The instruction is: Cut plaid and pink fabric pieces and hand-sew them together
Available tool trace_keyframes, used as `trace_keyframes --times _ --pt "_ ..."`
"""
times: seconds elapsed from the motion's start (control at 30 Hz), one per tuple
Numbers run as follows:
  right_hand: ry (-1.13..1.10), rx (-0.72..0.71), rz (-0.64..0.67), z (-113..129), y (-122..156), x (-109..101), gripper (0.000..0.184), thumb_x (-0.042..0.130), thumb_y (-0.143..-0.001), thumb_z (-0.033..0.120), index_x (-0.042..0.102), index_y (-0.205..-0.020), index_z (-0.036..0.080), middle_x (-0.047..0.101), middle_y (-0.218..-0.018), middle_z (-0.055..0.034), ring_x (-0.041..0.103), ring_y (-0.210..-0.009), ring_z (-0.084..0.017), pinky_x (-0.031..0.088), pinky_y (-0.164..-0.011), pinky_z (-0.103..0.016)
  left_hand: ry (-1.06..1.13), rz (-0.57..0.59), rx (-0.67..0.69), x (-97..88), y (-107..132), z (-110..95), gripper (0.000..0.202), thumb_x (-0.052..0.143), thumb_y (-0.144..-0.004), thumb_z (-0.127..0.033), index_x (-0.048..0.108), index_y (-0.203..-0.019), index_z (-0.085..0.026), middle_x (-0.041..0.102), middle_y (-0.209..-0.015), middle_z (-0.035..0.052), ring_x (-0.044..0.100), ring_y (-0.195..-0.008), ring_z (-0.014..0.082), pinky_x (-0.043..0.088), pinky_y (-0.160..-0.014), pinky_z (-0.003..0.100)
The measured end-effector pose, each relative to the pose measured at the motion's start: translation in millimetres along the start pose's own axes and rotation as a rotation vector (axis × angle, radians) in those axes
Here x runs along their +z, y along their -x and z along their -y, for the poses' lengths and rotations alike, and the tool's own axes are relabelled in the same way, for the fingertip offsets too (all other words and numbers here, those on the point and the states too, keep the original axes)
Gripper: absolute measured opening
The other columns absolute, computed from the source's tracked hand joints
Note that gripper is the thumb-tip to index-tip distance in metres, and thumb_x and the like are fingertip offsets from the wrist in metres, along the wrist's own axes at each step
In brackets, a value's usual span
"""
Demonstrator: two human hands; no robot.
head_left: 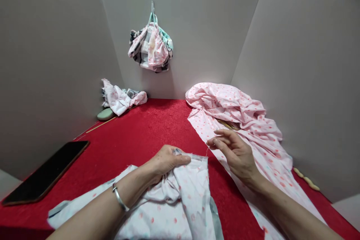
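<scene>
My left hand (171,161) grips the folded upper edge of a pale spotted cloth (168,213), thumb on top and fingers underneath. A silver bracelet sits on that wrist. To the right, my right hand (236,152) is raised, pinching a thin sewing needle (216,132) that points upward between thumb and fingers. A fine thread (207,151) shows between the cloth's right corner and the right fingertips. Behind and under the right hand lies a long pink dotted fabric (230,97), bunched at the back and spread toward me. Gold-coloured scissor handles (227,124) partly show among its folds.
A black phone (46,170) lies at left on the red tablecloth (157,127). Cloth scraps (120,97) rest at back left beside a green oval object (105,114) and a thin stick (101,124). Gathered fabric pieces (153,47) hang on the back panel. Grey panels enclose three sides.
</scene>
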State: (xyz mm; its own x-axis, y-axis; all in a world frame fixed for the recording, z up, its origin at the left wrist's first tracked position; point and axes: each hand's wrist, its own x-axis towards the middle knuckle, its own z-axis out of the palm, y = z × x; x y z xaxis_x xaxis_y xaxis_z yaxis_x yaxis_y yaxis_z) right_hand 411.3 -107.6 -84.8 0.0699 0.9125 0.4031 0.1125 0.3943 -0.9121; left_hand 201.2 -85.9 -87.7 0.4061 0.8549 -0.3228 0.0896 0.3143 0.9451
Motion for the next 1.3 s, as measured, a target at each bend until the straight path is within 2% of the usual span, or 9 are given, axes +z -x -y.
trace_keyframes --times 0.1,0.17,0.2,0.3,0.43,1.13,1.3 --pt "-0.048 0.085 0.266 5 7 4 0.014 0.06 -0.082 0.033 0.06 -0.081 0.019 0.069 -0.072 -0.0027 0.063 -0.061 -0.015 0.05 -0.058 -0.028 0.002 -0.02 0.028 -0.7 -1 1 0.03 0.078 -0.054 -0.035 0.061 -0.062 -0.012 0.053 -0.051 -0.0037 0.041 -0.046 0.0073 0.029 -0.049 0.022" --pt "0.046 0.093 0.41 5 9 6 0.015 0.058 -0.083 0.03 0.062 -0.075 0.018 0.066 -0.068 -0.0019 0.058 -0.058 -0.013 0.046 -0.055 -0.025 -0.003 -0.028 0.052 -0.9 -2 2 0.029 0.078 -0.055 -0.035 0.062 -0.065 -0.012 0.053 -0.052 -0.0035 0.042 -0.047 0.0073 0.03 -0.049 0.022" --pt "0.127 0.065 0.435 3 9 7 0.014 0.058 -0.082 0.028 0.063 -0.074 0.018 0.064 -0.068 -0.0015 0.057 -0.059 -0.012 0.045 -0.056 -0.024 -0.005 -0.03 0.06 -0.8 -2 2 0.029 0.077 -0.055 -0.034 0.063 -0.066 -0.012 0.053 -0.052 -0.0036 0.042 -0.047 0.0071 0.03 -0.049 0.022" --pt "0.383 -0.029 0.429 -2 8 7 0.013 0.055 -0.082 0.021 0.061 -0.071 0.018 0.062 -0.071 -0.001 0.055 -0.065 -0.013 0.042 -0.062 -0.025 -0.004 -0.048 0.066 -0.5 -3 3 0.027 0.076 -0.057 -0.032 0.063 -0.068 -0.011 0.052 -0.052 -0.0043 0.04 -0.047 0.0064 0.029 -0.048 0.021" --pt "0.524 -0.016 0.438 -6 9 9 0.014 0.052 -0.084 0.022 0.057 -0.071 0.018 0.059 -0.069 -0.0003 0.052 -0.063 -0.012 0.039 -0.061 -0.025 0.01 -0.047 0.071 -0.9 -3 5 0.025 0.075 -0.057 -0.03 0.063 -0.069 -0.011 0.053 -0.053 -0.0039 0.042 -0.048 0.0066 0.03 -0.048 0.021" --pt "0.55 -0.01 0.46 -6 10 8 0.015 0.051 -0.084 0.021 0.057 -0.07 0.017 0.061 -0.069 -0.0004 0.053 -0.063 -0.012 0.04 -0.061 -0.024 -0.014 -0.062 0.071 0.8 -2 0 0.026 0.075 -0.056 -0.029 0.062 -0.068 -0.011 0.052 -0.052 -0.0037 0.042 -0.047 0.0066 0.031 -0.048 0.02" --pt "0.548 -0.014 0.46 -7 9 10 0.015 0.051 -0.084 0.022 0.057 -0.071 0.017 0.06 -0.068 -0.0001 0.053 -0.062 -0.012 0.04 -0.061 -0.024 -0.031 -0.057 0.09 1.8 -1 1 0.026 0.075 -0.056 -0.03 0.061 -0.068 -0.011 0.051 -0.052 -0.0047 0.04 -0.047 0.0063 0.028 -0.047 0.021"
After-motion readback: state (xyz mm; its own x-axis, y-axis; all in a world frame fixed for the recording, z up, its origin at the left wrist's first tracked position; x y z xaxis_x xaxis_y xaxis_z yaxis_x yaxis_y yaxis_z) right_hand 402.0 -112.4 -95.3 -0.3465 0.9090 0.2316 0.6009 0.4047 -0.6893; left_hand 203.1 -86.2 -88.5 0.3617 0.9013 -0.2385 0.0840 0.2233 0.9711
